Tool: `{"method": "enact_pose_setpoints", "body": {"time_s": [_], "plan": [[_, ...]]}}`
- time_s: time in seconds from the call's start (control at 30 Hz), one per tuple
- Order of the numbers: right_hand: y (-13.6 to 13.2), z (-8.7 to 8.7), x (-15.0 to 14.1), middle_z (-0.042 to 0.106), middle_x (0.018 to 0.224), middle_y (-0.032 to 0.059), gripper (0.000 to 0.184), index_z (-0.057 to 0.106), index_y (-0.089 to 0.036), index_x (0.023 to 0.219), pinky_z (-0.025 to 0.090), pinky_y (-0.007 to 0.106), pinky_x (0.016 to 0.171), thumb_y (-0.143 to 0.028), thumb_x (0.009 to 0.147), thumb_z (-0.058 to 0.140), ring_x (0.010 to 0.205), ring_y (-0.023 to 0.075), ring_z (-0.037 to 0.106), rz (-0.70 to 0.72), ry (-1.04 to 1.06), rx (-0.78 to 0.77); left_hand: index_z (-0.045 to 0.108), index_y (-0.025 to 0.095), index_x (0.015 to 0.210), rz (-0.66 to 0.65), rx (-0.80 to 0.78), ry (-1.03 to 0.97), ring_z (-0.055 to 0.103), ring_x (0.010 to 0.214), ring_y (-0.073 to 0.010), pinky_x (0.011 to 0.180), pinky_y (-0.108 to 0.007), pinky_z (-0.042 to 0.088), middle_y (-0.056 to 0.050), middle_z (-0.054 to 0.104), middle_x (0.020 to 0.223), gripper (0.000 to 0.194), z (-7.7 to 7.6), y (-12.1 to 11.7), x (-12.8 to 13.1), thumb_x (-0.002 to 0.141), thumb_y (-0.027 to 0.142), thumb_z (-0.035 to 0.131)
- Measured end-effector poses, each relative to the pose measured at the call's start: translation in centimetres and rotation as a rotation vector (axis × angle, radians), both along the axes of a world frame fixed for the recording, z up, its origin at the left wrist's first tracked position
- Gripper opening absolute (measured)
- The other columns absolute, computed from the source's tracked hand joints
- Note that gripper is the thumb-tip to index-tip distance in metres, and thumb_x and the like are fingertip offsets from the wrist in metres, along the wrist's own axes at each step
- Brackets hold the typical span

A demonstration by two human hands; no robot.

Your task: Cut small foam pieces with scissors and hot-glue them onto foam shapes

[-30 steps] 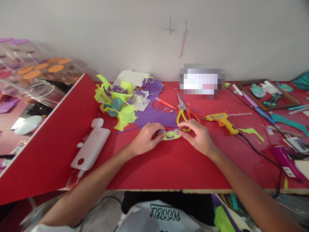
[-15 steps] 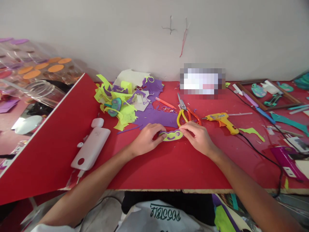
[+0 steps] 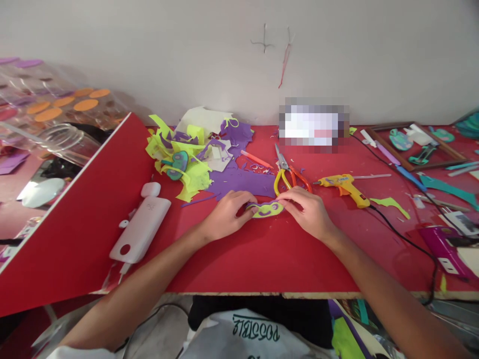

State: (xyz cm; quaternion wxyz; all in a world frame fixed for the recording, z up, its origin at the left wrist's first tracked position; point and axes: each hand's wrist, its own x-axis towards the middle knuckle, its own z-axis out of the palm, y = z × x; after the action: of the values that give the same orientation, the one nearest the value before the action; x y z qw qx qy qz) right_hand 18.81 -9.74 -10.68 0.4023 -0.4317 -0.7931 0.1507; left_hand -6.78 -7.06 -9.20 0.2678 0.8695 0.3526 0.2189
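A small yellow-green foam cutout with a purple border and purple curved details is stretched between my two hands, low over the red tabletop. My left hand pinches its left end between thumb and fingers. At the opposite end, the thumb and fingertips of my right hand grip the upper right corner. Just beyond my right fingers lie scissors with yellow and red-orange handles. A purple foam sheet spreads behind my left hand.
Yellow-green foam scraps heap at the back left. A white power bank lies beside the slanted red panel. To the right rest a yellow glue gun with a trailing cord, a wooden frame and a purple power strip.
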Motion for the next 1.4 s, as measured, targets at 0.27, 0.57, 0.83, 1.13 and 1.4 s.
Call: {"method": "enact_pose_setpoints", "body": {"time_s": [0.27, 0.57, 0.83, 1.13, 1.4], "plan": [[-0.41, 0.65, 0.57, 0.062, 0.072, 0.0002, 0.024, 0.056, -0.024, 0.086, 0.047, 0.029, 0.062, -0.032, 0.106, 0.046, 0.064, 0.0166, 0.060, -0.108, 0.060, -0.080, 0.062, 0.018, 0.100, 0.014, -0.008, -0.003, 0.063, 0.086, -0.0182, 0.082, -0.033, 0.040, -0.005, 0.071, 0.098, 0.019, -0.10, 0.07, -0.03, 0.103, 0.033, 0.051], [-0.14, 0.39, 0.56, 0.068, 0.079, 0.0033, 0.019, 0.065, -0.025, 0.082, 0.053, 0.035, 0.072, -0.031, 0.100, 0.062, 0.075, 0.0204, 0.065, -0.031, 0.052, 0.059, 0.063, 0.018, 0.098, 0.018, -0.017, -0.010, 0.061, 0.083, -0.0171, 0.080, -0.031, 0.040, -0.004, 0.071, 0.094, 0.019, 0.04, 0.11, 0.02, 0.102, 0.032, 0.052], [0.08, 0.03, 0.33, 0.070, 0.095, 0.0048, 0.009, 0.072, -0.028, 0.096, 0.056, 0.038, 0.081, -0.023, 0.098, 0.065, 0.088, 0.0216, 0.068, 0.062, -0.011, 0.081, 0.063, 0.018, 0.101, 0.012, -0.026, -0.007, 0.060, 0.083, -0.0171, 0.081, -0.032, 0.040, -0.004, 0.070, 0.094, 0.020, -0.13, 0.10, -0.11, 0.102, 0.034, 0.051], [0.06, -0.09, 0.30, 0.066, 0.092, 0.0048, 0.012, 0.064, -0.026, 0.093, 0.053, 0.037, 0.082, -0.022, 0.102, 0.057, 0.089, 0.0214, 0.065, 0.075, -0.027, 0.044, 0.063, 0.019, 0.100, 0.000, -0.023, -0.006, 0.060, 0.083, -0.0169, 0.081, -0.032, 0.040, -0.003, 0.070, 0.095, 0.019, -0.03, 0.06, -0.07, 0.103, 0.033, 0.051], [0.03, 0.14, 0.33, 0.061, 0.091, 0.0047, 0.014, 0.056, -0.025, 0.092, 0.051, 0.036, 0.081, -0.020, 0.103, 0.051, 0.088, 0.0214, 0.061, 0.078, -0.005, 0.027, 0.063, 0.018, 0.099, 0.010, -0.019, -0.005, 0.062, 0.085, -0.0175, 0.081, -0.032, 0.040, -0.004, 0.071, 0.096, 0.018, -0.03, 0.18, 0.04, 0.102, 0.032, 0.051]]}}
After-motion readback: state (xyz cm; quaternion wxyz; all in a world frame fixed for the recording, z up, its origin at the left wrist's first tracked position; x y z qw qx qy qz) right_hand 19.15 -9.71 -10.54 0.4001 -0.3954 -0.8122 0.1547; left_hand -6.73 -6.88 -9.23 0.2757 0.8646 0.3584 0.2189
